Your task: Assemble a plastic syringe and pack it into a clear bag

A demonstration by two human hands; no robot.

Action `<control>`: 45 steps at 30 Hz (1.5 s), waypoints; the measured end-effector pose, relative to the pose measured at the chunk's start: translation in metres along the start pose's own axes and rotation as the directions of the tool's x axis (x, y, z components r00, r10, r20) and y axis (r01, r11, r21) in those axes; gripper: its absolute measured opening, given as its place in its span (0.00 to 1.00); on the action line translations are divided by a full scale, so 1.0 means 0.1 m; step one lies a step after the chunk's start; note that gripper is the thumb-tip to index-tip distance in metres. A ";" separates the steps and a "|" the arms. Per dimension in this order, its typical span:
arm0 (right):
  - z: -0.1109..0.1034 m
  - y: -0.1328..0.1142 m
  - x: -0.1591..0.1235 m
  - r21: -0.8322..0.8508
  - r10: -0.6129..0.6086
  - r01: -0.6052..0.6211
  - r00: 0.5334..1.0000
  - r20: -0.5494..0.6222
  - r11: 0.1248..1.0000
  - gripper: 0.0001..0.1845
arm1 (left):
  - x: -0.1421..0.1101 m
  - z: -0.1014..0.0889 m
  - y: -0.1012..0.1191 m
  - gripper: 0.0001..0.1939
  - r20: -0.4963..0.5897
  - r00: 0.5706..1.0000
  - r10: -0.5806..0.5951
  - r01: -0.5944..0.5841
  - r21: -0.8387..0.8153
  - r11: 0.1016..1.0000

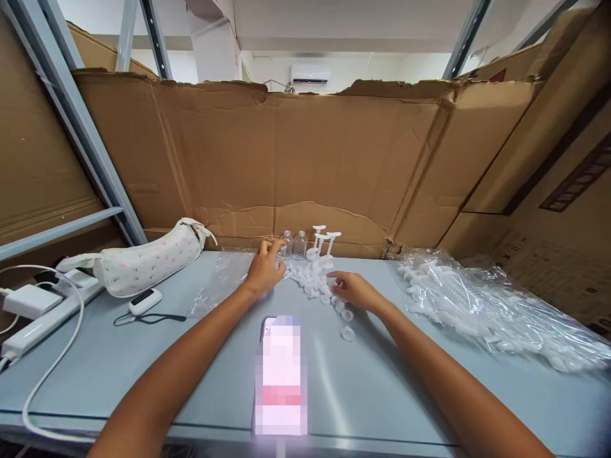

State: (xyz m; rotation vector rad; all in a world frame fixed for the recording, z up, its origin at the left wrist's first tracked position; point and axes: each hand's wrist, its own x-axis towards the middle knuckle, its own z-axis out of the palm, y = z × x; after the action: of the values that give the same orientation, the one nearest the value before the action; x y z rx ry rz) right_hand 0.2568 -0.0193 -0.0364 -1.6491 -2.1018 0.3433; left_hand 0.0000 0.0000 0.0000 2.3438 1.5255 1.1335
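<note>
Clear bottles (300,247), narrow-necked, upright at back of tabletop (214,381) nr brown cardboard (305,159). L hand (265,270) at L-most, fingers curled; grip: can't tell. White caps (312,283), round, loosely heaped in front; R hand (352,289) at pile's R edge, fingers slightly parted, hold unclear.

The only camera sits on the person's head. It looks forward and down across the grey worktop (372,401), close by, toward the tall cardboard wall (315,152), and sees over it to an air conditioner (310,74).
</note>
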 end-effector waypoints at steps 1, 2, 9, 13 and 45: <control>0.03 -0.01 0.01 0.016 0.004 -0.004 1.000 -0.012 1.000 0.17 | -0.07 -0.06 0.05 0.24 0.014 1.000 0.020 -0.020 0.002 1.000; 0.05 -0.01 0.01 0.036 0.011 -0.010 1.000 -0.026 0.999 0.15 | -0.14 -0.13 0.10 0.25 0.030 0.999 0.036 -0.036 0.002 0.999; 0.00 -0.10 -0.04 0.344 0.073 -0.020 0.987 -0.144 0.939 0.08 | -0.63 -0.37 0.24 0.28 0.080 0.994 0.076 -0.063 -0.145 0.987; -0.10 -0.22 -0.13 0.641 0.082 0.018 0.989 -0.126 0.767 0.16 | -0.76 -0.36 0.19 0.21 0.115 0.991 0.075 -0.046 -0.234 0.971; 0.02 -0.75 -0.53 0.900 -0.192 0.031 0.980 0.059 0.436 0.12 | -0.92 -0.28 0.30 0.18 0.320 0.946 0.053 0.175 -0.643 0.745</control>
State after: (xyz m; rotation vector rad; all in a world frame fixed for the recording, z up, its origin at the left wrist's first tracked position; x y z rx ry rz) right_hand 0.2014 -0.0891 -0.0143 -0.8070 -1.5638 1.3260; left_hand -0.0151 -0.0986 -0.0137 1.8372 0.8668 0.9934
